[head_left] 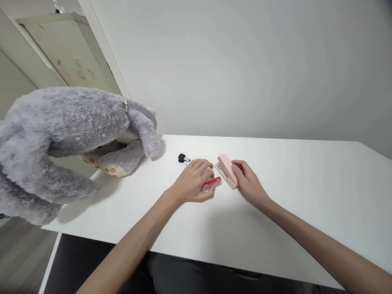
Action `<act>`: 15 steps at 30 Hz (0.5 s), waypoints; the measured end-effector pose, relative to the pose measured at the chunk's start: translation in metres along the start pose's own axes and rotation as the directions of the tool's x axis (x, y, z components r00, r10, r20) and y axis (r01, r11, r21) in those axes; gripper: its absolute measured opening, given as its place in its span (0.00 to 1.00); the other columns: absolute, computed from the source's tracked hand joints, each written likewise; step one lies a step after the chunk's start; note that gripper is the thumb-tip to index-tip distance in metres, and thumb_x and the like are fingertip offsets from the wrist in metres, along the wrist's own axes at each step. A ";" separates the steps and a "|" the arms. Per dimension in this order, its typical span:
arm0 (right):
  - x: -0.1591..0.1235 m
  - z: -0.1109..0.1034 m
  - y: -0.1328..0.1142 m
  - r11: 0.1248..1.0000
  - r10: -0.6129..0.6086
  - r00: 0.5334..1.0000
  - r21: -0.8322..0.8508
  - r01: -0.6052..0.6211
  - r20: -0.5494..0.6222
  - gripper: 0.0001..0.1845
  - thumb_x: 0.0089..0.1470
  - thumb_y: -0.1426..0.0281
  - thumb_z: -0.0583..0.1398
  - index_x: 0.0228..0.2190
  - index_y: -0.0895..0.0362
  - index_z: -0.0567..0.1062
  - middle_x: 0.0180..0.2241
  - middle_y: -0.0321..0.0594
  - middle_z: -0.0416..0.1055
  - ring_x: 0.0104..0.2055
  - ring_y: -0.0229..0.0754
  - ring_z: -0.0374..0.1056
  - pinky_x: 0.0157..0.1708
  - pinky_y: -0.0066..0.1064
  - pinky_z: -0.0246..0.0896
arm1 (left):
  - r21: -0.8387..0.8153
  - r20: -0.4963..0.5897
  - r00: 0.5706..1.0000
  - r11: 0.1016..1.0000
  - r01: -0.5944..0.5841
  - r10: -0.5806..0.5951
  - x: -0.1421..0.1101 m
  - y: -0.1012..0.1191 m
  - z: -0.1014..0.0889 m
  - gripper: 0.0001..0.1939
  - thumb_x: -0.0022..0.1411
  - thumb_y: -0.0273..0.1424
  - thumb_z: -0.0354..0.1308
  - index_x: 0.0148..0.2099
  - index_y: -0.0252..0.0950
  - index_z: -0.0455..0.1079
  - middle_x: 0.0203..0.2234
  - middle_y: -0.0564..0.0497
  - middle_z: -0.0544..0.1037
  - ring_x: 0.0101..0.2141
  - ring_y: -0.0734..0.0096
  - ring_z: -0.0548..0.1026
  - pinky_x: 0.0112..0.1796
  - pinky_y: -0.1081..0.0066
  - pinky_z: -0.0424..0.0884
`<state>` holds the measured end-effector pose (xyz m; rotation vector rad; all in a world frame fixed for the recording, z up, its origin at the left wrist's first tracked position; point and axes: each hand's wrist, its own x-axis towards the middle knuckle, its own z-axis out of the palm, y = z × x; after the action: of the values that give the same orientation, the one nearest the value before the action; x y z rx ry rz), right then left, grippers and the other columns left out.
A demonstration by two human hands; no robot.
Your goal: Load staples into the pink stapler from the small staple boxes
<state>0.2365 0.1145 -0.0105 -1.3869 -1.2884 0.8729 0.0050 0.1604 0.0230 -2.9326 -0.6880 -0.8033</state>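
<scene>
Stapler gripped by right hand, left hand partly hiding red item, grip unclear

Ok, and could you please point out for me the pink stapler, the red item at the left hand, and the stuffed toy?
Pink stapler (228,168): head view, on its pink upper cover.
Red item (211,182): head view, on its red surface.
Stuffed toy (88,116): head view, on its grey furry body.
</scene>
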 end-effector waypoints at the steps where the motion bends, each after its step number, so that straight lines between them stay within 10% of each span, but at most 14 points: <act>1: 0.000 0.000 0.000 1.000 0.001 1.000 0.007 -0.001 0.003 0.23 0.68 0.47 0.55 0.50 0.51 0.74 0.54 0.46 0.75 0.54 0.52 0.71 0.53 0.44 0.67 | -0.022 0.029 0.999 1.000 -0.012 0.013 0.000 0.002 0.000 0.13 0.66 0.40 0.60 0.49 0.39 0.72 0.53 0.40 0.77 0.57 0.48 0.73 0.59 0.47 0.68; 8: 0.000 0.001 0.000 0.999 0.018 1.000 0.043 -0.019 0.019 0.24 0.67 0.47 0.56 0.51 0.51 0.73 0.56 0.46 0.75 0.55 0.52 0.71 0.54 0.44 0.68 | -0.116 0.176 0.984 0.993 0.035 -0.014 -0.002 0.002 -0.001 0.16 0.72 0.43 0.56 0.54 0.39 0.72 0.59 0.41 0.75 0.58 0.50 0.72 0.61 0.50 0.67; 15: -0.001 0.000 -0.001 1.000 0.018 0.999 0.019 -0.019 0.030 0.24 0.67 0.47 0.56 0.52 0.51 0.73 0.56 0.47 0.75 0.55 0.53 0.72 0.52 0.44 0.69 | -0.111 0.079 0.993 0.989 0.093 -0.085 -0.003 -0.001 0.002 0.12 0.73 0.41 0.56 0.43 0.39 0.75 0.55 0.41 0.77 0.56 0.51 0.72 0.59 0.47 0.68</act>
<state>0.2360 0.1137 -0.0101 -1.3776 -1.2884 0.9192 0.0038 0.1601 0.0198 -3.0676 -0.8097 -0.7692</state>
